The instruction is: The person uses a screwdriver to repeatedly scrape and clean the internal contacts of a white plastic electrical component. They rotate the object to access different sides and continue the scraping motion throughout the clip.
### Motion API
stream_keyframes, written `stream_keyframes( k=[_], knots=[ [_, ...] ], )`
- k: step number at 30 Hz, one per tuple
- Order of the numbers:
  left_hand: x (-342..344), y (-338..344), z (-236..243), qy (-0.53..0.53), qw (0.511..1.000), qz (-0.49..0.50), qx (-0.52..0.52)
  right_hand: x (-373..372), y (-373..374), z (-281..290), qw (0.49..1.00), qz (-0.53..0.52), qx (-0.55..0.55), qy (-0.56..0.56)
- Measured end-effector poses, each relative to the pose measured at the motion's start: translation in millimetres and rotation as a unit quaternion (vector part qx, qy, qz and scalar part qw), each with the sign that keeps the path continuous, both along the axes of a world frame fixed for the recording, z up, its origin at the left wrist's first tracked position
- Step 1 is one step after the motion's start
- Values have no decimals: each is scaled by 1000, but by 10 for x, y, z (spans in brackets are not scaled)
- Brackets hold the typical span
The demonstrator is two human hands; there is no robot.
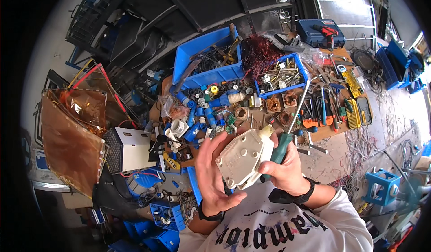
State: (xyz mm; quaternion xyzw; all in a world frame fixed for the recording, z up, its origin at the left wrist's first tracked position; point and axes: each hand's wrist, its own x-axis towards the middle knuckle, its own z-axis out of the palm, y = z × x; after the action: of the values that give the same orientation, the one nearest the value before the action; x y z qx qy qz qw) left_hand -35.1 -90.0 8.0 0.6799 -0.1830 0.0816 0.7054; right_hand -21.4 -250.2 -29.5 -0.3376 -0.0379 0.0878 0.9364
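cream plastic is filling the middle of the frame: a pale housing (243, 157) with round bosses on its face is being held up just above the person's chest, lower centre. the left hand (214, 173) is cupping it from the left, fingers curling around its lower edge and thumb lying under it. the right hand (284, 167) is closing around a screwdriver (291, 128) with a green handle, its metal shaft slanting toward the upper right, while the fingertips are pressing against the housing's right side. both hands are wearing dark wristbands. behind them, the tabletop (330, 133) is carrying scattered pliers and small parts, a blue bin (207, 56) of tools at upper centre, and a smaller blue tray (283, 74) of metal fittings to its right. a blue drill case (321, 33) is sitting at the upper right.
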Motion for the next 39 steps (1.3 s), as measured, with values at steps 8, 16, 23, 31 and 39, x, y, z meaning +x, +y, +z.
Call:
stream_keyframes(
  k=[8,16,23,31,39],
  knots=[
    [-111,-108,-182,146,979,-31,-138,-29,111,68,995,11,99,15],
    [-73,-319,-248,163,939,19,-301,-126,382,43,995,-34,85,50],
    [42,-268,-308,81,950,45,-298,-82,490,128,998,-47,15,40],
    [131,-90,-187,71,951,31,-298,-16,452,221,998,-12,-51,23],
    [210,119,-76,125,904,27,-407,57,191,411,995,35,-85,-24]
  ],
)
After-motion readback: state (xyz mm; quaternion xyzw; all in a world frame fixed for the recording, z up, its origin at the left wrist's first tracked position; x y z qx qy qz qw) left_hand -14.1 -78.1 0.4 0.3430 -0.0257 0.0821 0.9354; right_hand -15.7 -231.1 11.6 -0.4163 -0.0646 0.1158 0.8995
